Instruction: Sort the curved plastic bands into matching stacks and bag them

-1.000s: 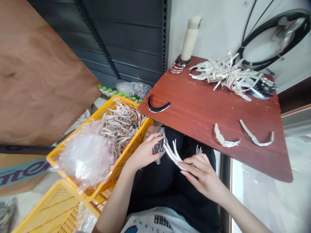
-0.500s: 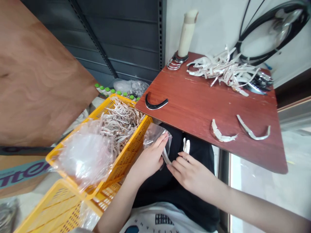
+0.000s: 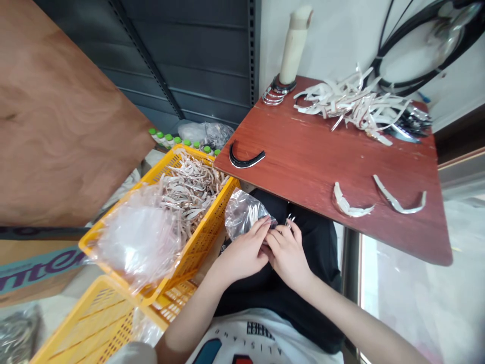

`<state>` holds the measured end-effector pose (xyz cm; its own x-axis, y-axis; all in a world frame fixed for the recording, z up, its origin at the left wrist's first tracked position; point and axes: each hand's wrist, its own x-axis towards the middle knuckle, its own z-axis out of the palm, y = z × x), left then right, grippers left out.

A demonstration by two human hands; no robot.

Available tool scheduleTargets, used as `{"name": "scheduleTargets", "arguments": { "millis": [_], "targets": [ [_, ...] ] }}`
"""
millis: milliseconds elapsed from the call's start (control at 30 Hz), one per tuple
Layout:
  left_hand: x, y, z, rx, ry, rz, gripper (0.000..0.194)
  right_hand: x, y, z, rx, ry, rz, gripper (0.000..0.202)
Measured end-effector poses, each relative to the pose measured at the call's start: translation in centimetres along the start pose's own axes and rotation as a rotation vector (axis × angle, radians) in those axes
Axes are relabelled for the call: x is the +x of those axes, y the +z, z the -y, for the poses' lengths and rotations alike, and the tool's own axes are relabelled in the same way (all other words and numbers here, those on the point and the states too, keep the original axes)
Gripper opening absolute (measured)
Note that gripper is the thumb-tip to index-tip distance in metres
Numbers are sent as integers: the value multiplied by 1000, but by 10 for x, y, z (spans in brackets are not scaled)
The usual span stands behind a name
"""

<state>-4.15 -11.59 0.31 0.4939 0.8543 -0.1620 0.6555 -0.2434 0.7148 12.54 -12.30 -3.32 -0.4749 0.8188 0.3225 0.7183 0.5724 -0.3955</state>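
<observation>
Above my lap, my left hand (image 3: 244,253) is closed on a clear plastic bag (image 3: 237,215), which spreads out beyond its fingertips. White strips (image 3: 256,214) show inside the bag near its opening. My right hand (image 3: 288,253) touches the left one, its fingers bent round thin pale strips (image 3: 290,220) whose tips stick up past the knuckles. The fingers hide where bag and strips meet. On the red-brown table (image 3: 303,172) lie a black curved strip (image 3: 246,163) and two white curved strips (image 3: 350,207) (image 3: 399,205).
A yellow crate (image 3: 200,253) at the left holds many strips (image 3: 193,187) and a stack of clear bags (image 3: 140,237). A heap of white strips (image 3: 352,103) and a pale cylinder (image 3: 294,48) stand at the table's back. Another yellow basket (image 3: 94,323) is at lower left.
My right hand has moved up against my left hand. White strips now show inside the bag, and the strips in my right hand stick out less. The view has shifted slightly.
</observation>
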Motion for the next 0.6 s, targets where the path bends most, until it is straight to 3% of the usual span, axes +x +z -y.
{"name": "scheduleTargets", "arguments": {
  "millis": [67, 133, 233, 300, 367, 467, 600],
  "targets": [
    [1, 4, 5, -30, 3, -7, 77, -3, -1, -5, 76, 2, -49, 19],
    [-1, 6, 9, -67, 9, -18, 79, -10, -4, -7, 206, 100, -172, 21],
    [-3, 6, 12, -109, 0, -20, 83, -25, -5, -3, 553, 538, -410, 22],
    [-4, 4, 14, -125, -10, -9, 84, -28, -1, 2, 914, 869, -368, 29],
    [-4, 3, 16, -137, -17, -2, 84, -23, 5, 2, 1276, 1068, -179, 37],
    [-4, 0, 18, -149, -19, 8, 84, -4, 16, -8, 1546, 1163, -81, 44],
    [-6, -4, 16, -141, -33, 21, 86, 12, 19, -9, 1496, 1143, -206, 42]
  ]
}}
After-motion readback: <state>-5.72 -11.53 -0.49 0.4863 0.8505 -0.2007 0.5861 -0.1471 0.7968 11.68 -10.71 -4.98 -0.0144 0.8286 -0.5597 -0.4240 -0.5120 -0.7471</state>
